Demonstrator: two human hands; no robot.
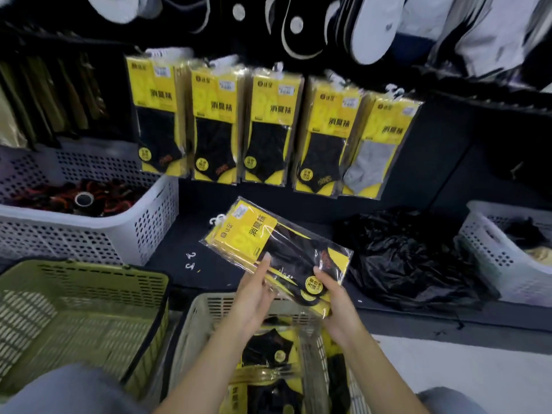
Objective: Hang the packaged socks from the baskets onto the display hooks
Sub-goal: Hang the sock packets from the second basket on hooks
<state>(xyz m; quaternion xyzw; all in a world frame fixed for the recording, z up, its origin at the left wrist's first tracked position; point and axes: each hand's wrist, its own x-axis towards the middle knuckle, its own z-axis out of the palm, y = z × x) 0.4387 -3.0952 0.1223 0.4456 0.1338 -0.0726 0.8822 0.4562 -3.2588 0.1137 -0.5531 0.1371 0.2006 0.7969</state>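
Ahead, five stacks of sock packs [270,127].

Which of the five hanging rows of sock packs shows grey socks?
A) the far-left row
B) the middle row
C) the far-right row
C: the far-right row shows a grey sock behind its plastic, while the rows to its left all show black socks.

Dark display wall [448,162] at back, black low ledge [185,234] w/ crumpled black bag [412,258]; pale floor [466,363] btm right.
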